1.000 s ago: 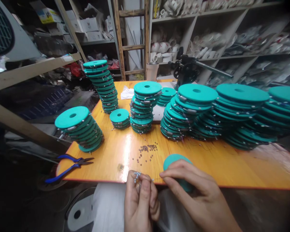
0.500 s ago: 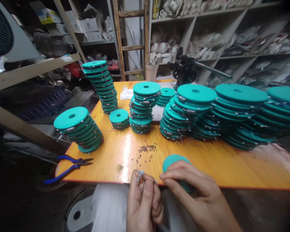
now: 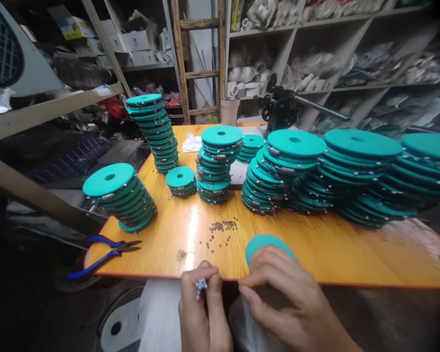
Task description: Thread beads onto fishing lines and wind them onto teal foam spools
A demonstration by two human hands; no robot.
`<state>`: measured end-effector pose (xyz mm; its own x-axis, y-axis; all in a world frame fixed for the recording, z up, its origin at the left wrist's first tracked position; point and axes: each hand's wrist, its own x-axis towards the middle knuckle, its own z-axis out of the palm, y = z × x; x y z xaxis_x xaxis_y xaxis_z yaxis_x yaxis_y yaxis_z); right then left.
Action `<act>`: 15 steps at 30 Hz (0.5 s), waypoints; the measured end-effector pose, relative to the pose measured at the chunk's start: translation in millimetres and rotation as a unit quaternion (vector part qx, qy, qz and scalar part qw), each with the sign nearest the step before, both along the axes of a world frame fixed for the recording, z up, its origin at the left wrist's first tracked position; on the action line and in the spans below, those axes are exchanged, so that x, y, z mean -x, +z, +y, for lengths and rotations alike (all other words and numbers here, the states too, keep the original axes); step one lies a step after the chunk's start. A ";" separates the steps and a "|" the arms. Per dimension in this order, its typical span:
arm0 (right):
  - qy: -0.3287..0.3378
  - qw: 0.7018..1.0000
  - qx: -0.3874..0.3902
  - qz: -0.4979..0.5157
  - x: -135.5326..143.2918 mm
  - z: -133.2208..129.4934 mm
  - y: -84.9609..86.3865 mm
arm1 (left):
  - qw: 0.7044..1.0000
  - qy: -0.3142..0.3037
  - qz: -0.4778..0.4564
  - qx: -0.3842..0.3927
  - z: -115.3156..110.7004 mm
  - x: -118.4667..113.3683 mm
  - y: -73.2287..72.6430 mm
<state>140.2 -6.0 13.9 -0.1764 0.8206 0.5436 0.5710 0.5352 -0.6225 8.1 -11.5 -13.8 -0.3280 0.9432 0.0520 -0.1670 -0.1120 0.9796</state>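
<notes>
My left hand (image 3: pixel 204 313) is closed at the front edge of the table. A small bunch of pale blue, bead-like tips (image 3: pixel 201 285) sticks out between its fingers. Just to the right, my right hand (image 3: pixel 286 288) is closed in a pinch of thumb and forefinger. What that pinch holds, if anything, is too small to make out. A teal foam disc (image 3: pixel 264 241) shows behind the right hand, partly hidden by its knuckles. Beyond both hands, many small dark beads (image 3: pixel 223 226) lie scattered on the wooden table (image 3: pixel 161 234).
Blue-handled pliers (image 3: pixel 112 249) lie with jaws spread at the left edge. Stacks of wound teal spools stand left (image 3: pixel 121 195), centre (image 3: pixel 214 166) and right (image 3: pixel 293 166). A pale cup (image 3: pixel 230 110) and a black metal device (image 3: pixel 278 107) stand at the back.
My left hand has moved left, away from the right hand, and turned, so the pale blue tips now point out between its fingers. The right hand has shifted slightly left, still pinched.
</notes>
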 end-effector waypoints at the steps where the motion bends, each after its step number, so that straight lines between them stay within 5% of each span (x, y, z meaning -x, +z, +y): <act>1: 0.006 1.000 -0.010 -0.017 -1.0 0.1 0.4 | 0.997 0.031 0.051 -0.050 0.6 0.7 -1.1; 4: 0.009 0.999 -0.025 -0.042 -2.3 0.5 1.3 | 0.987 0.052 0.102 -0.117 1.9 0.5 -6.5; 8: 0.008 0.997 -0.031 -0.066 -0.1 1.5 -2.0 | 0.990 0.038 0.082 -0.105 9.8 3.0 -9.2; 13: -0.023 0.993 -0.056 -0.106 -5.7 -1.5 -11.6 | 0.988 0.077 -0.074 -0.109 38.8 35.1 18.2; 15: -0.052 0.985 -0.062 -0.155 -13.8 -5.0 -14.7 | 0.990 0.043 -0.091 -0.096 46.1 52.3 27.9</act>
<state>154.0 -11.1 -0.9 -0.2678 0.7736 0.5742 0.7795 0.5243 -0.3428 -44.2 34.6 14.2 -0.4268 0.8902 0.1595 -0.3214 -0.3142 0.8933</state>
